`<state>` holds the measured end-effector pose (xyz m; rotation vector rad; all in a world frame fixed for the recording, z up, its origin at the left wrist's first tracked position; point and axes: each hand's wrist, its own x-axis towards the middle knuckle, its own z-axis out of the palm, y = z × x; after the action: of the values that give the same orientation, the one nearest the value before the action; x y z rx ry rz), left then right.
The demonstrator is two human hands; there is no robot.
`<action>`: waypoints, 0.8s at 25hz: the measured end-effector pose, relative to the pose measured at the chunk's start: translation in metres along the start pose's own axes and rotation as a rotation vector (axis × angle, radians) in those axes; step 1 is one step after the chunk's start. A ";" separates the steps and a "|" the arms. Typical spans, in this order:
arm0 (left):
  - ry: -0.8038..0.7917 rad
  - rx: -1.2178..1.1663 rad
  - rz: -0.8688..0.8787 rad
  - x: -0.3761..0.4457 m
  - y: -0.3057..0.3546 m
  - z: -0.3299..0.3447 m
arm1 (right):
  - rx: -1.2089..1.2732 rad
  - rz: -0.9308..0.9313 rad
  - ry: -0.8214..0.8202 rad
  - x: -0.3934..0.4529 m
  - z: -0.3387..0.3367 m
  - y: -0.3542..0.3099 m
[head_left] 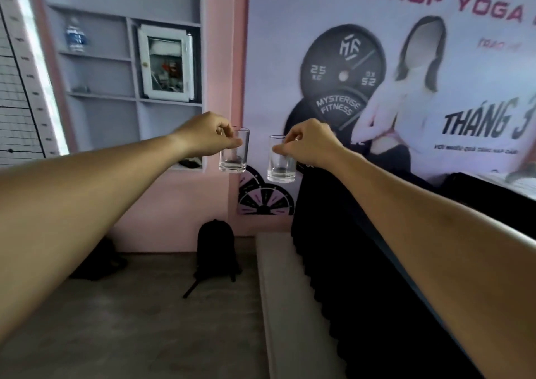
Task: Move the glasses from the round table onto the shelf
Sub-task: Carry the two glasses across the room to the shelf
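Both arms are stretched out in front of me at chest height. My left hand (207, 135) pinches the rim of a clear empty glass (234, 155), which hangs upright below the fingers. My right hand (309, 143) pinches the rim of a second clear glass (280, 164) the same way. The two glasses hang side by side, a small gap apart, in mid air. The grey wall shelf (101, 95) with several compartments is built into the pink wall to the left, beyond my left hand. The round table is out of view.
A water bottle (76, 34) and a white cabinet (165, 62) stand in the shelf's upper compartments. A black backpack (216, 248) leans on the wall at floor level. A black-draped bench (362, 248) and a pale raised platform (278, 291) fill the right side, below a yoga banner (406, 59).
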<state>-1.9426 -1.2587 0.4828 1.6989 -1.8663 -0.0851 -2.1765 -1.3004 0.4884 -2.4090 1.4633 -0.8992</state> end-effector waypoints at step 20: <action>0.169 0.104 -0.228 0.267 -0.266 -0.021 | 0.190 -0.276 -0.154 0.398 0.201 -0.025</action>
<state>-1.6960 -1.5450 0.4872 1.9220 -1.5737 0.0636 -1.9092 -1.6579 0.4988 -2.5081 0.9624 -0.8398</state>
